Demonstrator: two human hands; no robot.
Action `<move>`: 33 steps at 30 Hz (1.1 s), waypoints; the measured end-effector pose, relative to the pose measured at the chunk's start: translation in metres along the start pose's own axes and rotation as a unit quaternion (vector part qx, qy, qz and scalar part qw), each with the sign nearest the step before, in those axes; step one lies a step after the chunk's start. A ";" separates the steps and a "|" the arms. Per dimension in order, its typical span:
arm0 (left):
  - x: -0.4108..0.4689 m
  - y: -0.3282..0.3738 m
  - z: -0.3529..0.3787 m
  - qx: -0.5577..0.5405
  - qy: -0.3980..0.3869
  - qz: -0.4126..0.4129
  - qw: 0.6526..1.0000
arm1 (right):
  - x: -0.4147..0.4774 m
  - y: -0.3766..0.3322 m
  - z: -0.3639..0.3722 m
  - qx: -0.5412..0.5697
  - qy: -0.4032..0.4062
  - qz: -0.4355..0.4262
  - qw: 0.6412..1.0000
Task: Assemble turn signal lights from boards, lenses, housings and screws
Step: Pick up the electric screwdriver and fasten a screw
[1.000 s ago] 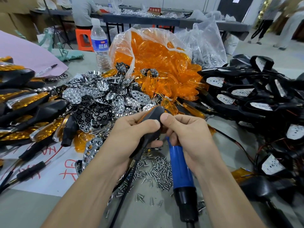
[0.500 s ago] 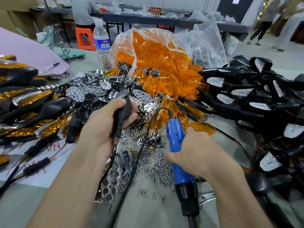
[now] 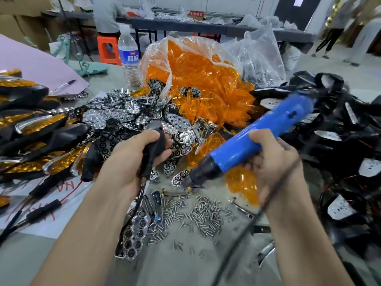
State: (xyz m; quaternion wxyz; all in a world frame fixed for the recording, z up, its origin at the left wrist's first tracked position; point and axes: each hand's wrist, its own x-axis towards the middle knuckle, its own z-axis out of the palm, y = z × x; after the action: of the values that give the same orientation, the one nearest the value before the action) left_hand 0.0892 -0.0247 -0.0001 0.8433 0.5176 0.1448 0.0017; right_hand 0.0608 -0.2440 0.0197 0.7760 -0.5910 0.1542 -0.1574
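My left hand (image 3: 132, 159) grips a black turn signal housing (image 3: 155, 144) with its stalk and wire hanging down. My right hand (image 3: 276, 162) grips a blue electric screwdriver (image 3: 253, 139), tilted, its dark tip pointing down-left toward the table just above the screws. A heap of small silver screws (image 3: 202, 213) lies on the table between my arms. Chrome reflector boards (image 3: 115, 118) are piled behind my left hand, one (image 3: 134, 234) by my left wrist. Orange lenses (image 3: 206, 85) spill from a clear bag.
Finished lights (image 3: 37, 137) with orange lenses are stacked at the left. Black housings with wires (image 3: 340, 131) are heaped at the right. A water bottle (image 3: 128, 56) stands behind the boards. A pen (image 3: 64, 85) lies on pink paper. People stand at a far table.
My hands have parted. The left hand carried the housing to the left. The right hand swung the screwdriver from upright, tip up, to a slant with its tip down-left.
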 end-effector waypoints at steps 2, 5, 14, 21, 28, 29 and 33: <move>0.003 -0.001 -0.002 0.014 0.009 0.006 1.000 | 0.001 0.003 0.003 0.075 -0.003 0.019 0.997; 0.008 -0.002 0.001 0.030 0.013 0.024 0.999 | 0.003 0.003 0.000 0.155 -0.020 0.060 0.986; 0.009 0.000 0.002 0.027 0.024 0.035 0.999 | 0.006 0.010 -0.004 0.236 -0.042 0.073 0.968; 0.006 -0.001 0.003 0.042 0.018 0.033 0.998 | 0.003 0.012 -0.004 0.258 -0.017 0.004 0.966; 0.005 0.000 0.002 0.054 0.011 0.037 0.998 | 0.004 0.013 -0.004 0.237 -0.031 -0.026 0.971; 0.005 0.000 0.002 0.053 0.018 0.040 0.998 | 0.005 0.013 -0.004 0.233 -0.037 -0.031 0.971; 0.003 -0.002 0.006 0.060 0.038 0.050 0.996 | 0.006 0.015 -0.006 0.239 -0.052 -0.045 0.969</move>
State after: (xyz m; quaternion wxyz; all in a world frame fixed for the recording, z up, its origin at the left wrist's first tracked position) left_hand 0.0931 -0.0304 -0.0002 0.8037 0.5731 0.1505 0.0546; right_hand 0.0647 -0.2481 0.0029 0.8937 -0.4023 0.0452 -0.1933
